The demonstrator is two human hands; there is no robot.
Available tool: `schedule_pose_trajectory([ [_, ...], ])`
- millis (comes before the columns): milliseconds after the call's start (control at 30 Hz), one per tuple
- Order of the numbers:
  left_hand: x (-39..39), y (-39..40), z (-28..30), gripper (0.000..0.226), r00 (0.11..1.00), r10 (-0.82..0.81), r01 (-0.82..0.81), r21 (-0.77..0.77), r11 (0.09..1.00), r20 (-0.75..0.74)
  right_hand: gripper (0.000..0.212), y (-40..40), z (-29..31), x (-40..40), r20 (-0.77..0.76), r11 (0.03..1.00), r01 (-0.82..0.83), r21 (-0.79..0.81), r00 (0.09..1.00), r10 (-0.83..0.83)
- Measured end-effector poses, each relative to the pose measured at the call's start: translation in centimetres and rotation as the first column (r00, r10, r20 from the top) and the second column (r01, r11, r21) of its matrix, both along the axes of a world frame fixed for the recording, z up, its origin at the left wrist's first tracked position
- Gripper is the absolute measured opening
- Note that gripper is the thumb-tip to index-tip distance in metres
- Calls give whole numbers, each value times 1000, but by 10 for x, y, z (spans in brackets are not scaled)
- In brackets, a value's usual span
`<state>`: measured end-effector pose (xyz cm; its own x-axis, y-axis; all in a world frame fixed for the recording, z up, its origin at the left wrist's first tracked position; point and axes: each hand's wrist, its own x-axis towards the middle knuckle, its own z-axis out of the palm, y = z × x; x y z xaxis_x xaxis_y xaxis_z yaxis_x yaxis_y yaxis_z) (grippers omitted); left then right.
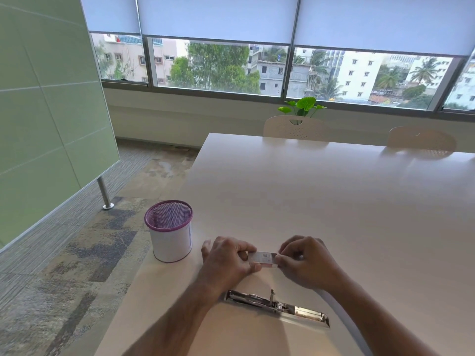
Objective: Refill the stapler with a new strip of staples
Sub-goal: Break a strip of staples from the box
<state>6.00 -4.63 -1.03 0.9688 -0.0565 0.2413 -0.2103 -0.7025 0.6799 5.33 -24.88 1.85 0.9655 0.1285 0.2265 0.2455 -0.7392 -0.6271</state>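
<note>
A small white staple box with a barcode is held just above the white table. My left hand grips its left end and my right hand pinches its right end. The metal stapler lies flat on the table nearer to me, swung fully open with its shiny channel facing up, between my two forearms. Neither hand touches the stapler. No loose staple strip is visible.
A purple mesh pen holder with a white wrap stands at the table's left edge, left of my left hand. Two white chairs stand along the far side. A green partition stands on the left over carpeted floor.
</note>
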Motion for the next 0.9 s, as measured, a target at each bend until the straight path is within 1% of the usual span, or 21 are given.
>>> schedule_pose_trajectory([
  [200,-1,0,-1,44,1000,5,-5,9,1000,-3,15,11,7,2,-90,988,139,-70,985,-145],
  [300,-1,0,0,44,1000,5,-5,13,1000,1,12,16,12,4,-181,975,196,-102,960,-212],
  [433,-3,0,1,44,1000,6,-6,13,1000,-1,11,20,19,11,-279,967,230,-108,927,-252],
  [600,-4,0,2,42,1000,0,0,-2,1000,-2,18,23,16,13,-278,961,238,-138,922,-268],
  [767,-4,0,3,42,1000,-1,1,-4,1000,1,22,22,14,12,-272,962,237,-134,925,-266],
  [833,-4,1,3,43,1000,-4,4,-6,1000,-2,26,20,13,12,-271,961,260,-94,922,-276],
  [900,-4,1,3,43,1000,-7,7,-5,1000,-2,25,15,12,11,-280,957,290,-5,918,-280],
])
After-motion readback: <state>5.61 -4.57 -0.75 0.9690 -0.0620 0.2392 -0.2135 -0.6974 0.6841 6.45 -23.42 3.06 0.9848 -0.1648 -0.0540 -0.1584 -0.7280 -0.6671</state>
